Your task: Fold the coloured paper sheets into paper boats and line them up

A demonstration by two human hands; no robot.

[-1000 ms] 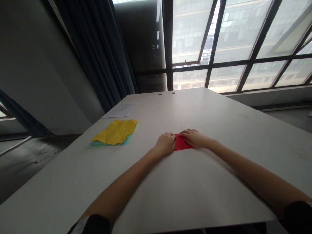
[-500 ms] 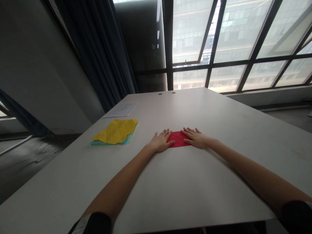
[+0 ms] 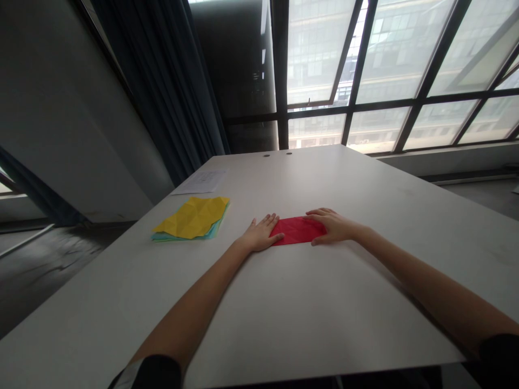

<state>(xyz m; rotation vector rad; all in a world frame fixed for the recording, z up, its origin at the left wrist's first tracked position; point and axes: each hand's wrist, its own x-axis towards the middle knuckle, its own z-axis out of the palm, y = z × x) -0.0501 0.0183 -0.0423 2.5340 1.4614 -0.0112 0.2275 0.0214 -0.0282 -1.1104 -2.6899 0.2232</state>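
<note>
A red sheet of paper (image 3: 297,230), folded into a narrow rectangle with faint creases, lies flat on the white table. My left hand (image 3: 261,234) rests flat across its left end, fingers stretched out and thumb lying on the paper. At the right end is my right hand (image 3: 330,226), slightly arched, with its fingers and thumb apart around that edge. The fingertips of the right hand overlap the paper's far corner; whether they press on it I cannot tell. Parts of both paper ends are hidden under the hands.
A crumpled yellow sheet (image 3: 193,217) tops a stack of light green and blue papers (image 3: 211,233) on the left. Behind it lies a printed white sheet (image 3: 200,182). The white table (image 3: 284,302) reaches back towards the windows, with a dark blue curtain (image 3: 162,81) at the left.
My left hand has slid a little left, uncovering more of the red paper. The right hand has lifted from lying flat to an arched shape and shifted slightly right.
</note>
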